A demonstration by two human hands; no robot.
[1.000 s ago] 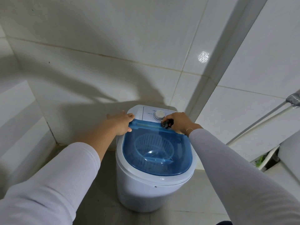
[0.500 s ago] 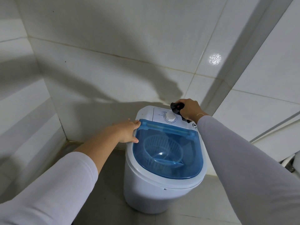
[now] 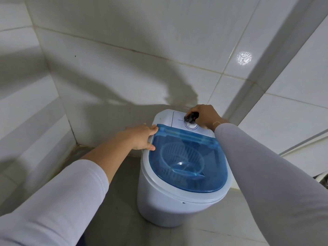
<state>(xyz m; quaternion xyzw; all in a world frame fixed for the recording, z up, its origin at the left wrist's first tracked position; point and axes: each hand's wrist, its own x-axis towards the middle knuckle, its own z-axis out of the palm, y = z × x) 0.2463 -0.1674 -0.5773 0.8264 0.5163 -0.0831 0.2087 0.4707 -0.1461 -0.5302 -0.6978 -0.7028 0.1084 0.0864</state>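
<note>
A small white washing machine [image 3: 165,201] stands on the tiled floor against the wall. Its blue see-through lid [image 3: 188,167] is down, and a ribbed basket shows through it. My left hand [image 3: 140,137] rests on the machine's left rim at the lid's back corner, fingers straight. My right hand [image 3: 204,116] is over the white control panel [image 3: 178,119] at the back and grips a small black and red object [image 3: 191,117] right above the white dial [image 3: 190,124]. The dial is partly hidden by that object and my fingers.
Pale tiled walls [image 3: 124,68] close in behind and to the left, meeting in a corner at the floor [image 3: 78,144]. A tiled column edge [image 3: 257,82] rises at the right. Grey floor tiles [image 3: 115,201] surround the machine.
My right hand moved from the lid's back edge up to the dial, carrying the black object. The left hand stayed on the rim. The view shifted slightly left.
</note>
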